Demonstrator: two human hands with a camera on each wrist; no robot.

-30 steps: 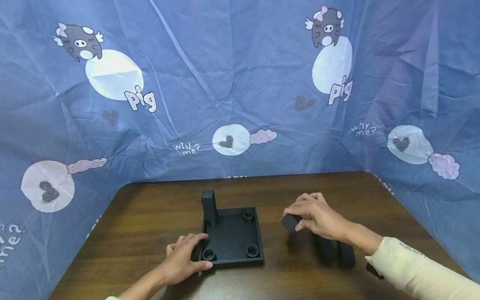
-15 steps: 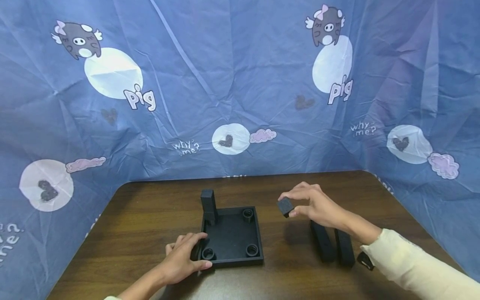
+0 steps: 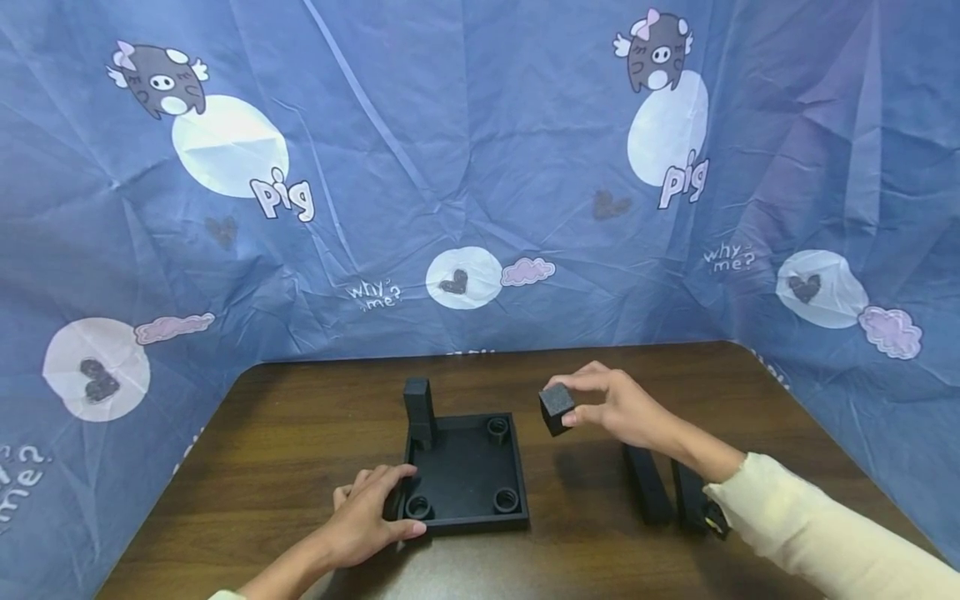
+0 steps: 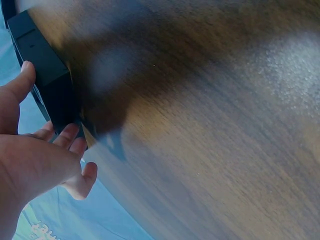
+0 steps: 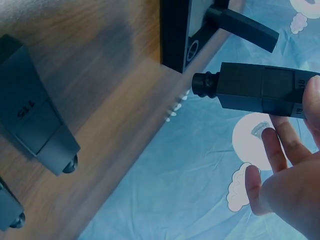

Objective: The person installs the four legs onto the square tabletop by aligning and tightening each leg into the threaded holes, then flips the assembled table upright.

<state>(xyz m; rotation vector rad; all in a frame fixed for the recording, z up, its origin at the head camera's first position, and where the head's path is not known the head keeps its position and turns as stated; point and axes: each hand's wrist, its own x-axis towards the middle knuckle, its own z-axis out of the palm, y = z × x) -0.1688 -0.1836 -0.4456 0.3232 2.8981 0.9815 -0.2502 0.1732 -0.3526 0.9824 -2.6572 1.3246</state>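
A black square base with a raised rim lies on the wooden table, threaded sockets at its corners. One black square leg stands upright in its far left corner. My left hand grips the near left corner of the base, with the thumb on the front side and fingers on the left side; the left wrist view shows this hand too. Right of the base, my right hand pinches another black leg above the table. The right wrist view shows this leg's threaded end pointing away from the palm.
Two more black legs lie on the table under the right forearm. A dark wrist camera hangs at the right sleeve. A blue printed cloth stands behind the table and along its sides.
My right hand has lifted the leg and moved left towards the base, tilting it more upright. My left hand and the base have stayed in place.
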